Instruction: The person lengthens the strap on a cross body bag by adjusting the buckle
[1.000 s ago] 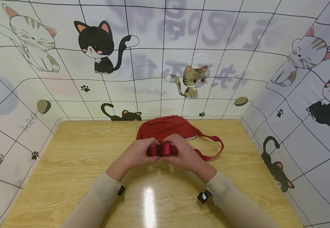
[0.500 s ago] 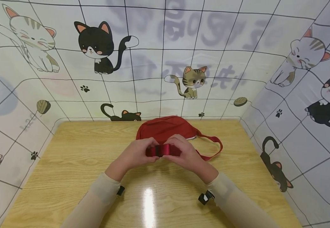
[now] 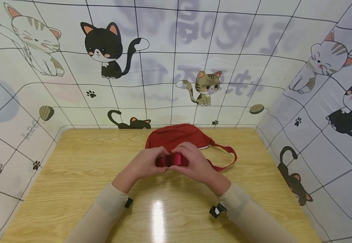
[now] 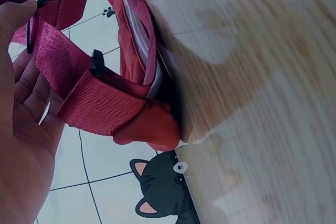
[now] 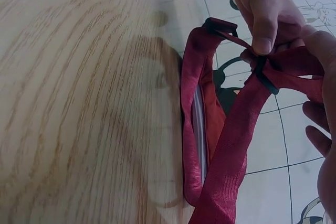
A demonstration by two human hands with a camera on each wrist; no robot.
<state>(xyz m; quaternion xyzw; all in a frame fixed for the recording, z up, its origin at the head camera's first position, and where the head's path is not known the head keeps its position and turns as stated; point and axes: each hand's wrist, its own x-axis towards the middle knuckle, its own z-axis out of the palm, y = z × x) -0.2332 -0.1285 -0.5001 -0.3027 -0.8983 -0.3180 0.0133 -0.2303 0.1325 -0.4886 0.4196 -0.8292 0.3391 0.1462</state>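
A red waist bag [image 3: 179, 135] lies at the back of the table, its dark red webbing strap [image 5: 226, 145] raised in front of it. My left hand [image 3: 148, 162] pinches the strap at a black slider buckle [image 5: 265, 74], thumb on the buckle's edge. Close beside it, my right hand [image 3: 195, 163] pinches a folded loop of strap [image 3: 176, 159] coming out of that buckle. A second black strap fitting [image 4: 97, 64] sits farther along the webbing in the left wrist view. Some of the right fingers are cut off at the right wrist view's edge.
The wooden table [image 3: 81, 162] spreads around the bag. A strap loop [image 3: 232, 155] lies on it to the right. Cat-printed white sheeting [image 3: 164, 94] stands behind and at both sides.
My right hand shifts slightly right, then back left toward the left hand, and the strap loop between the fingers changes shape a little. The left hand and bag stay nearly still.
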